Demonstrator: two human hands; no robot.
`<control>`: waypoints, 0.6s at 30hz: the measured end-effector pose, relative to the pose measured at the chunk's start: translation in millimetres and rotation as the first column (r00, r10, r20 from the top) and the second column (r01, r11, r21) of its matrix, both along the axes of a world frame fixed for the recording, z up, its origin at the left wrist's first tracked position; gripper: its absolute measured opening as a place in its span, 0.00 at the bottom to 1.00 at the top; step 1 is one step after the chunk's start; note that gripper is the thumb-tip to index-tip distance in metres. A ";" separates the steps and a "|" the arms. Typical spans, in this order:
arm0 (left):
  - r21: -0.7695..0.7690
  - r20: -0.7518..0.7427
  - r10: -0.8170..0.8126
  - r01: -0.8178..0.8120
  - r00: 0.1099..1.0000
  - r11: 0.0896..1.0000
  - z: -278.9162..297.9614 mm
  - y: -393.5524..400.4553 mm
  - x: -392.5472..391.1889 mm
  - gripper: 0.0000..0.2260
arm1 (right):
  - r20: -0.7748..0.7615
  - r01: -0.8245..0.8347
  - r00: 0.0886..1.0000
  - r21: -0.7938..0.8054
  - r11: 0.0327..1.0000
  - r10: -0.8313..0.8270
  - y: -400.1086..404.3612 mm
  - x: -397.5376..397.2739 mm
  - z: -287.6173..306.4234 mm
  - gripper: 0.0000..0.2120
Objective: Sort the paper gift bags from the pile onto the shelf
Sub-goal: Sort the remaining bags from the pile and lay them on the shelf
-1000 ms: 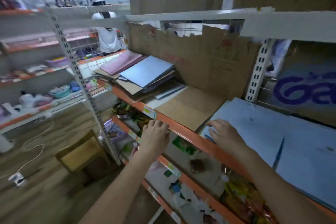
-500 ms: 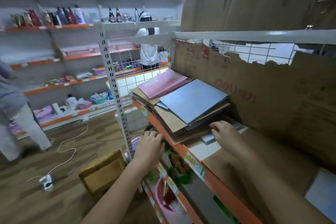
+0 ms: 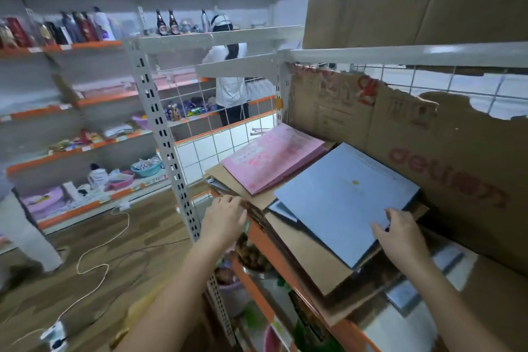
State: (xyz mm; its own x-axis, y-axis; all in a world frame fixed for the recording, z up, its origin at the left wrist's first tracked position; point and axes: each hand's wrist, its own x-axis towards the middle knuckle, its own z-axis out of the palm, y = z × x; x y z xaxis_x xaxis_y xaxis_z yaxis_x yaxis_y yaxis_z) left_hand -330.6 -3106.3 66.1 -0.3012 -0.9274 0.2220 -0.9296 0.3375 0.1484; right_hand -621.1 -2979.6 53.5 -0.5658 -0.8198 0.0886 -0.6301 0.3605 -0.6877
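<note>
- One pile (image 3: 300, 226) of flat paper gift bags on the orange-edged shelf (image 3: 288, 263), pushed up against a torn cardboard sheet (image 3: 445, 168) at the back.
- On top: a blue bag (image 3: 343, 200) lying flat and skewed, corner overhanging the brown bags (image 3: 311, 257) beneath.
- Just beside it, to the left and further back: a pink bag (image 3: 271, 160) lying on brown ones, with a slight tilt.
- Below the shelf: lower tiers with blurred green and dark goods, too smeared to name.
- Left of the pile: a white slotted upright (image 3: 168, 157) and wire mesh (image 3: 217, 148), close to the pile's left end.
- Beyond the mesh: a person in white (image 3: 231, 80), back turned, at another shelf.
- Across the aisle: shelves with bottles (image 3: 77, 27), basins (image 3: 145, 168) and pink packs; a white cord (image 3: 94, 266) snaking over the wood floor to a power strip (image 3: 53, 334).
- Overhead: a white shelf edge (image 3: 400, 53) with big cardboard above it.
- Left hand (image 3: 224, 220): back up, fingers (image 3: 231, 201) curled against the front-left edge of the pile; whether pinching a bag or only pressing, cannot tell through the blur.
- Right hand (image 3: 400, 234): back up, fingertips (image 3: 393, 216) resting on the near right edge of the blue bag, fingers loosely bent and narrow; thumb side towards the bag, grip underneath hidden.
</note>
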 end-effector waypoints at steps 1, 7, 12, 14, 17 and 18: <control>0.016 -0.048 -0.009 0.010 0.999 1.000 3.7 -20.8 0.3 0.15 | 0.060 0.057 0.997 0.002 0.998 -0.057 -2.8 -0.2 -2.2 0.26; 0.129 -0.164 0.029 -0.008 0.986 0.992 22.4 -132.7 -6.8 0.22 | 0.502 0.433 0.789 -0.044 0.900 -0.355 -17.9 8.5 -5.0 0.28; 0.208 -0.038 -0.078 0.084 0.996 0.974 12.1 -204.3 -7.0 0.32 | 0.683 0.555 0.614 -0.018 0.831 -0.395 -30.6 15.4 -1.3 0.33; 0.274 -0.121 -0.076 0.107 0.990 0.956 6.7 -218.7 -8.6 0.37 | 0.719 0.586 0.578 -0.035 0.809 -0.387 -34.2 19.7 5.7 0.27; 0.252 -0.113 -0.060 0.087 0.992 0.964 3.1 -231.7 -9.9 0.43 | 0.729 0.602 0.584 -0.093 0.793 -0.358 -40.4 26.4 14.8 0.17; 0.236 -0.093 -0.054 0.074 0.994 0.969 3.5 -234.7 -9.8 0.44 | 0.736 0.619 0.580 -0.120 0.776 -0.349 -42.0 31.4 18.9 0.17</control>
State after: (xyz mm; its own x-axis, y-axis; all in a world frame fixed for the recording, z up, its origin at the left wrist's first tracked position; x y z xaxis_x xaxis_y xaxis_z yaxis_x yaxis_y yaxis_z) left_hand -340.4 -3341.0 69.7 -0.3512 -0.9360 0.0243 -0.8876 0.3411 0.3095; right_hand -589.8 -3021.6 72.4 -0.8824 -0.3925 -0.2593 0.2222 0.1382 -0.9652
